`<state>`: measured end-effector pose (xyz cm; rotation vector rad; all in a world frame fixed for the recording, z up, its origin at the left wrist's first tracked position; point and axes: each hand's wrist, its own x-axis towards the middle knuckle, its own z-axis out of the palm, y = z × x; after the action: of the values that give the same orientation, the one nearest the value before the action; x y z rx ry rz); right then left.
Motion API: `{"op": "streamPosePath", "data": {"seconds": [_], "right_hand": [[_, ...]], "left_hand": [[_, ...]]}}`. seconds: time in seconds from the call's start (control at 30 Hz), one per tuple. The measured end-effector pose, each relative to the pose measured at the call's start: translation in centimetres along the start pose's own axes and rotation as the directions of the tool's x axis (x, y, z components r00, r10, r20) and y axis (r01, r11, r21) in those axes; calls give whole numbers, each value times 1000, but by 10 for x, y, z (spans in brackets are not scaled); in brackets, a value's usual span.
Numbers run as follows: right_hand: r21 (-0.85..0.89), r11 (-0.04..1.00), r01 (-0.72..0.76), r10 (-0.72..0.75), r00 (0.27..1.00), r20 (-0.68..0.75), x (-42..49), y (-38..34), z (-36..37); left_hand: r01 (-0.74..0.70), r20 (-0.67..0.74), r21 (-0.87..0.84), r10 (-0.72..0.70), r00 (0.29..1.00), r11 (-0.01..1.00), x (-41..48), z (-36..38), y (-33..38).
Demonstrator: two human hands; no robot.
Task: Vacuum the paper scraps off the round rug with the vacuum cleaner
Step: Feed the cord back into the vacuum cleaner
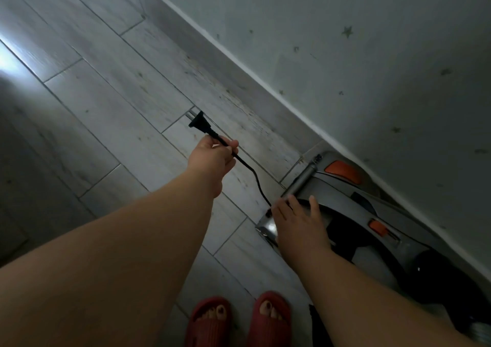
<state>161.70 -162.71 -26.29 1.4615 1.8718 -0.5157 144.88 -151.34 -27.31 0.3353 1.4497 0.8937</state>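
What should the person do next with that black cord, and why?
Probably draw more cord out with the left hand, which pinches it just behind the plug, while the right hand rests on the vacuum cleaner to steady it. The plug is free in the air and no socket is in view, so it likely needs more length.

A: The cord [255,176] you pinch in your left hand [211,158] looks matt black and rubbery; its plug [198,122] is black plastic with bare metal prongs.

B: And the vacuum cleaner [345,203] under your right hand [297,222] is smooth grey plastic, slightly glossy, with orange plastic buttons [342,171]. Your floor [106,94]: scuffed wood-grain planks with a sheen.
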Motion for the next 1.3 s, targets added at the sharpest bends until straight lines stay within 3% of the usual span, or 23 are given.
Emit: {"op": "streamPosePath", "data": {"seconds": [0.3,0.67,1.17,1.3], "right_hand": [[7,1000,-29,28,997,67,-22,18,25],[-106,994,3,17,982,190,-23,17,27],[-47,999,11,0,975,221,-14,15,35],[-53,999,13,-1,976,216,-16,15,33]], "left_hand": [[62,-52,170,-54,997,983,-28,17,-45],[66,-181,330,-5,983,941,-30,14,-70],[78,-169,307,-26,985,948,-10,21,-80],[191,-85,206,-177,980,960,-15,29,-85]]}}
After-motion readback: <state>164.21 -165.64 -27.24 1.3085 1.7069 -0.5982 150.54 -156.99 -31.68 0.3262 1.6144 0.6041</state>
